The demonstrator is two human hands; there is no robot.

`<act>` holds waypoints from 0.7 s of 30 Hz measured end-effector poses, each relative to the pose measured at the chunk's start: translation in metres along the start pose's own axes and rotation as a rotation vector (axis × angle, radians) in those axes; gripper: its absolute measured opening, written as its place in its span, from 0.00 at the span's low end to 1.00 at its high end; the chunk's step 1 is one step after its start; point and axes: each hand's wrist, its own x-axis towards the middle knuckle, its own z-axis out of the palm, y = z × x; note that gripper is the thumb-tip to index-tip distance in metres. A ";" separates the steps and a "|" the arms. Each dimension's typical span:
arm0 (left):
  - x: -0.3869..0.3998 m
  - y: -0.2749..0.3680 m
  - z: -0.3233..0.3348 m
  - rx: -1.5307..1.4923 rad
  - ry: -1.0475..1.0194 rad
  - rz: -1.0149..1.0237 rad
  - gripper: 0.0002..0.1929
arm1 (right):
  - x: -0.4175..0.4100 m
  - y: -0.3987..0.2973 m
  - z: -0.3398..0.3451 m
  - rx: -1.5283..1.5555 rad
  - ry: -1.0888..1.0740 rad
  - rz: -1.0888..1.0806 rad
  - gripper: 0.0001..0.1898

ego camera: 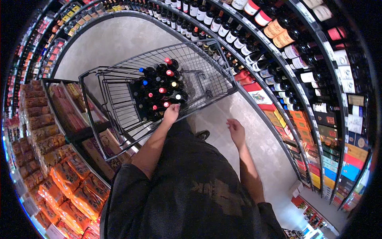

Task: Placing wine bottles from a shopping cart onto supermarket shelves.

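Observation:
A wire shopping cart (pixel 209 80) stands before me with several dark glass bottles (pixel 161 74) packed upright in its basket. Their caps are red, blue, white, yellow and dark. My left hand (pixel 171 113) is at the near side of this group, by a red-capped bottle (pixel 167 104) and a white-capped one (pixel 178 97). Its fingers are bent, and whether they grip a bottle neck cannot be made out. Over the floor, to the right of the cart, my right hand (pixel 236 130) hangs in the air, fingers loosely curled and nothing visible in it.
Curved by the lens, shelves of wine bottles (pixel 232 37) run along the right, with boxed goods (pixel 300 124) farther down. On the left are stacked orange packages (pixel 74 179) and a dark display rack (pixel 67 104). Grey floor (pixel 125 35) lies between the shelves.

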 end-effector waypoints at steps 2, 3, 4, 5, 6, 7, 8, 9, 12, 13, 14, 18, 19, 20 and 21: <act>0.010 0.020 0.004 -0.298 -0.112 -0.221 0.18 | 0.034 -0.032 0.030 -0.137 0.041 -0.097 0.12; 0.012 0.035 0.000 -0.585 -0.196 -0.437 0.20 | 0.047 -0.052 0.043 -0.170 0.038 -0.115 0.11; 0.017 0.041 -0.004 -0.622 -0.241 -0.491 0.21 | 0.061 -0.068 0.059 -0.204 0.028 -0.139 0.11; 0.023 0.040 -0.004 -0.631 -0.248 -0.506 0.21 | 0.076 -0.073 0.077 -0.228 0.013 -0.153 0.12; 0.029 0.036 -0.005 -0.718 -0.255 -0.572 0.22 | 0.091 -0.074 0.097 -0.247 -0.011 -0.174 0.12; 0.034 0.033 -0.006 -0.810 -0.261 -0.640 0.23 | 0.105 -0.073 0.115 -0.258 -0.028 -0.167 0.12; 0.040 0.031 -0.005 -0.837 -0.271 -0.679 0.25 | 0.117 -0.071 0.131 -0.286 -0.150 -0.149 0.15; 0.043 0.032 -0.005 -0.845 -0.271 -0.695 0.25 | 0.125 -0.072 0.145 -0.310 -0.268 -0.128 0.18; 0.055 0.035 -0.001 -0.891 -0.251 -0.799 0.27 | 0.141 -0.070 0.176 -0.323 -0.393 -0.037 0.27; 0.058 0.035 -0.001 -0.896 -0.250 -0.814 0.27 | 0.146 -0.067 0.185 -0.327 -0.404 -0.027 0.27; 0.061 0.034 -0.001 -0.944 -0.326 -0.827 0.27 | 0.152 -0.064 0.193 -0.282 -0.438 0.018 0.29; 0.066 0.041 0.003 -0.979 -0.366 -0.903 0.25 | 0.165 -0.057 0.214 -0.199 -0.520 0.138 0.34; 0.067 0.046 0.003 -0.974 -0.340 -0.912 0.25 | 0.167 -0.057 0.215 -0.203 -0.528 0.146 0.34; 0.070 0.041 0.009 -0.939 -0.331 -0.952 0.24 | 0.170 -0.056 0.216 -0.170 -0.574 0.215 0.34; 0.071 0.040 0.010 -0.945 -0.329 -0.961 0.24 | 0.171 -0.054 0.217 -0.136 -0.619 0.284 0.35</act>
